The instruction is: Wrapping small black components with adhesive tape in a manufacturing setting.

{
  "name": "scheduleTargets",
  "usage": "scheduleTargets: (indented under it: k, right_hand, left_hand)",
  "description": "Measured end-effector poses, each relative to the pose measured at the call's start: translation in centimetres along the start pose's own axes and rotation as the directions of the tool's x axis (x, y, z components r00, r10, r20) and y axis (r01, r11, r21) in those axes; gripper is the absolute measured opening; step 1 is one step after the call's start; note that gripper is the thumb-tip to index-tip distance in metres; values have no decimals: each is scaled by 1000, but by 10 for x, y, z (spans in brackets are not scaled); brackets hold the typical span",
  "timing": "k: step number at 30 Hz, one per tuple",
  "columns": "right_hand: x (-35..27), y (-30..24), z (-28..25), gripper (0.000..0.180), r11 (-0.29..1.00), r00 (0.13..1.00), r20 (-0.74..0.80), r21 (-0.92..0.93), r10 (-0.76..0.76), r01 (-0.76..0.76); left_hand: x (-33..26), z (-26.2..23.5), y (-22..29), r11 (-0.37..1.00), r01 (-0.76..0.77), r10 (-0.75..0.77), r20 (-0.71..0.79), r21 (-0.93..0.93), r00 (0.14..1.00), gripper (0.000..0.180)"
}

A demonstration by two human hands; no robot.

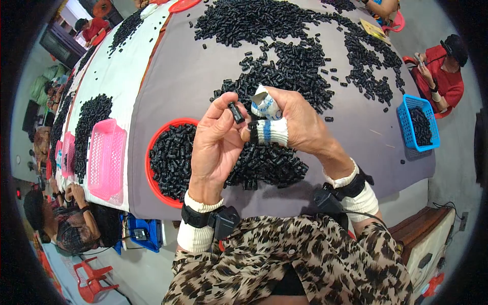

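Note:
Between the thumb and fingertips of my left hand (pixel 213 140) is a small black plastic cylinder (pixel 236 113), held tilted. My right hand (pixel 303 119) is close beside it, its fingers curled. White and blue wrapping (pixel 269 130) covers its thumb and a finger; whether anything is pinched inside is hidden. Under both hands lies a heap of the same black cylinders (pixel 269 165). At the left of my left forearm stands a round red basin (pixel 149 157) full of them.
Larger piles of black cylinders (pixel 254 23) cover the far part of the grey tablecloth (pixel 168 76). A blue basket (pixel 406 122) holds more at the right; a pink basket (pixel 108 157) stands at the left. People sit around, including a person in red (pixel 442 71) at the right.

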State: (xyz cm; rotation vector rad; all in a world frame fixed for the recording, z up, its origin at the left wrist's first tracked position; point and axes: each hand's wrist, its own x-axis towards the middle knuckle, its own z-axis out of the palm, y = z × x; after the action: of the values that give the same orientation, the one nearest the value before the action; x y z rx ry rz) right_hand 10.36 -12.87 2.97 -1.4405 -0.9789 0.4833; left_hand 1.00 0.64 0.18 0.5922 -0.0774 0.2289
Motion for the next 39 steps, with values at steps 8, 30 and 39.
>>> scheduleTargets:
  k: [8,30,39]
  right_hand:
    - [5,-12,-9,32,991,990,98,-103,100,-90]
    - [11,-14,-15,35,966,972,218,-255,93,-35]
    - [11,-18,-13,35,965,972,216,-261,91,-32]
  left_hand:
    - [-1,7,0,1000,-9,8,39,27,999,26]
    - [-1,12,5,973,11,-6,-21,232,1000,25]
    - [-2,15,9,969,51,-38,-60,240,997,27]
